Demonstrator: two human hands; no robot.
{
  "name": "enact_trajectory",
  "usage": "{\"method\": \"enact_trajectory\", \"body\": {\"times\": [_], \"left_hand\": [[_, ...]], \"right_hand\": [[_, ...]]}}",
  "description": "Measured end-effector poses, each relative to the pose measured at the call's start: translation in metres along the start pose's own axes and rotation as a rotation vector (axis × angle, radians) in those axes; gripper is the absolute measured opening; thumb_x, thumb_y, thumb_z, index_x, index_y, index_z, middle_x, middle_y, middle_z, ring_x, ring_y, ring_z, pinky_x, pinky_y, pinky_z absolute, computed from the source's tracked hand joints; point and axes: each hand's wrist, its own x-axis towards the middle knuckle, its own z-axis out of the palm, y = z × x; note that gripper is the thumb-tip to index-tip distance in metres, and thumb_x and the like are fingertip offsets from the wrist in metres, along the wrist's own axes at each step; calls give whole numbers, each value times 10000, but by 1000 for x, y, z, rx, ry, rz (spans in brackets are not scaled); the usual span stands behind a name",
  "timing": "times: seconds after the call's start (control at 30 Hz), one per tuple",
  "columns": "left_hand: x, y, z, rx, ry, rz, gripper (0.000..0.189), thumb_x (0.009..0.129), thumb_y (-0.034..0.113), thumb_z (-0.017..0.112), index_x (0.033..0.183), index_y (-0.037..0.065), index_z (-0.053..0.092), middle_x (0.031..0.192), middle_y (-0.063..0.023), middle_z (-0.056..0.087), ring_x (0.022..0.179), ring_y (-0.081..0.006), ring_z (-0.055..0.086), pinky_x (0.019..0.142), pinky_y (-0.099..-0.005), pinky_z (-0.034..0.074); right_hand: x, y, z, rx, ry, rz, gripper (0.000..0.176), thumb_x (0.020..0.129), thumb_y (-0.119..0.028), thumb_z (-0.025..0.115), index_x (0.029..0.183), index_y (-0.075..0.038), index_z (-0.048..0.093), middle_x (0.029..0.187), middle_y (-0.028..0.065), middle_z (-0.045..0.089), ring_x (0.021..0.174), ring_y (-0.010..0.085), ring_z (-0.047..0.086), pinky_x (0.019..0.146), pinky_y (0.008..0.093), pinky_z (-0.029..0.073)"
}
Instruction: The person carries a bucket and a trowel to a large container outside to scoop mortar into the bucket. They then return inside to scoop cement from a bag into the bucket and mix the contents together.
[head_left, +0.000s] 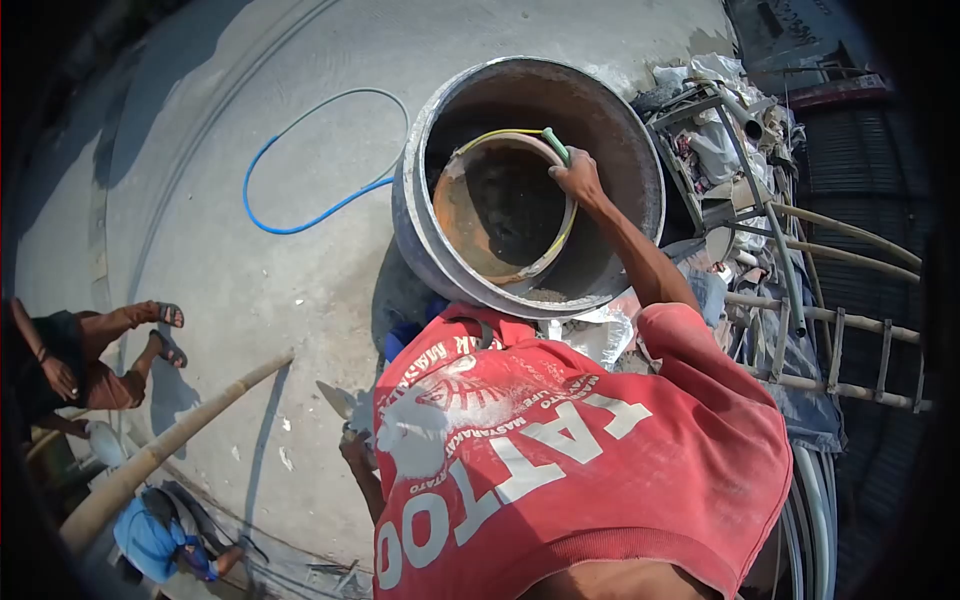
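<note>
The smaller bucket point(459, 215) sits inside the large tub point(604, 130), its mouth facing the wearer and its rim wholly within the tub's. On the tub's far right side, the right hand point(578, 178) has its fingers clenched at the bucket's rim, beside a green tube-like piece point(556, 147); whether they grip that piece too cannot be told. Nearer the wearer and left of the tub, the left hand point(357, 452) looks curled around a trowel point(338, 400), its pale blade pointing toward the tub, though the fingers are small and partly in shade. The bucket looks stiff-walled and should hold its shape; it would probably be light when empty but heavy and apt to slosh if the dark pool inside is liquid, whose depth cannot be judged. A wet or gritty rim could be slippery, so a full wrap over the lip, with a second hold on the opposite edge, would seem surest against tipping. A blue hose point(318, 222), likely soft and bendy, loops on the ground left of the tub; a scrap heap point(712, 130) lies to its right, and a bamboo pole point(180, 455) slants well apart, to the lower left.
</note>
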Motion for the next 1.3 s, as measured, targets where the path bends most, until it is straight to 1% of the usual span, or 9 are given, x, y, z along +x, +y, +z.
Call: {"method": "enact_trajectory", "body": {"times": [0.23,0.37,0.5,0.57,0.7,0.9,1.1,1.23,1.3], "left_hand": [[-1,61,-9,-48,62,384,219,680,176,653,800,12,570,544,-21,499,414,-94,444,371,-230,359],[-26,118,-16,-107,94,708,226,704,203,649,799,13,572,524,-4,484,397,-83,425,362,-218,342],[-166,230,-26,-128,99,850,335,780,284,586,961,8,530,571,8,463,413,-67,381,371,-212,315],[-229,268,-36,-306,-138,702,374,807,258,567,1079,13,490,662,-28,486,551,-76,444,468,-214,375],[-268,303,-42,-283,-229,828,382,820,307,539,1071,23,493,640,-7,481,520,-57,443,449,-201,378],[-320,352,-32,-93,-503,923,302,810,258,563,986,26,482,708,-33,522,541,-71,480,465,-193,397],[-372,404,1,532,-569,1180,226,794,198,572,912,14,516,637,-45,533,550,-56,484,449,-208,383],[-388,436,44,1008,-424,1627,328,750,244,577,908,-37,519,700,-199,580,665,-286,590,616,-361,450],[-398,459,83,1304,-485,1566,362,736,255,572,931,-46,525,802,-239,580,758,-359,577,718,-395,441]], "right_hand": [[-47,-51,-20,-186,128,-362,301,686,-115,559,975,-40,519,885,194,572,794,385,543,730,438,417],[-75,-66,-36,-408,139,-572,123,714,-96,535,818,-70,473,726,133,532,654,319,556,561,417,442],[-106,-76,-76,-450,235,-743,188,641,-70,573,737,-82,412,633,89,446,524,258,528,422,351,422],[-121,-83,-96,-505,283,-802,216,587,-61,588,707,-85,410,602,70,417,507,226,513,420,334,423],[-143,-91,-124,-587,430,-881,216,536,-55,608,691,-74,460,578,48,367,482,178,461,415,288,387],[-162,-93,-161,-584,558,-916,208,632,-86,645,757,-21,491,584,83,406,469,217,453,400,301,339],[-163,-87,-197,-337,857,-740,265,621,-56,687,832,-19,532,648,97,512,518,186,524,453,269,403],[-160,-85,-217,-289,1216,-456,214,620,-30,690,803,3,584,697,42,585,599,122,557,564,224,430],[-162,-49,-239,-222,1202,-217,215,630,-49,684,819,6,597,692,31,585,620,69,532,587,225,431]]}}
